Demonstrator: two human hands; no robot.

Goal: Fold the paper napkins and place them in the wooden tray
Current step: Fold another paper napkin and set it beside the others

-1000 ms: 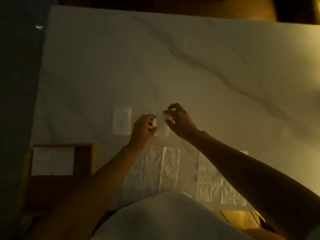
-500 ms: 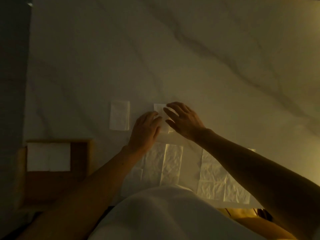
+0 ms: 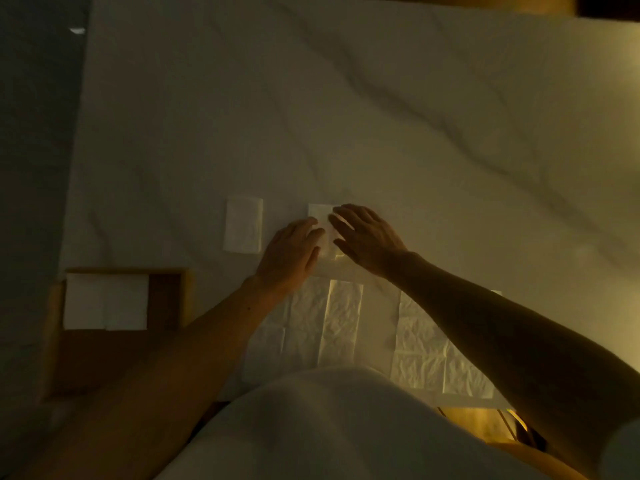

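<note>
**Left hand** [image 3: 291, 252] and **right hand** [image 3: 369, 239]: both lie flat, palms down, fingers straight and close together. They press on a small folded white paper napkin [image 3: 319, 216]. The fingertips of the two hands nearly meet over it, so only its far left corner and a narrow strip between the hands show.

Just left of the left hand, and apart from it, a second folded white paper rectangle [image 3: 242, 230] lies flat.

Nearer the person, two unfolded, creased white paper sheets lie side by side: one [image 3: 332, 327] by the left wrist, the other [image 3: 424, 355] partly under the right forearm.

Left of the left forearm stands a shallow square wooden tray [image 3: 164, 299]. It holds a pair of folded white napkins [image 3: 105, 301], touching each other, against its far wall.

Everything rests on a pale marble-patterned table top with grey veins [image 3: 346, 116]. A white garment [image 3: 329, 431] fills the lower edge of the dim, warm-lit view.
</note>
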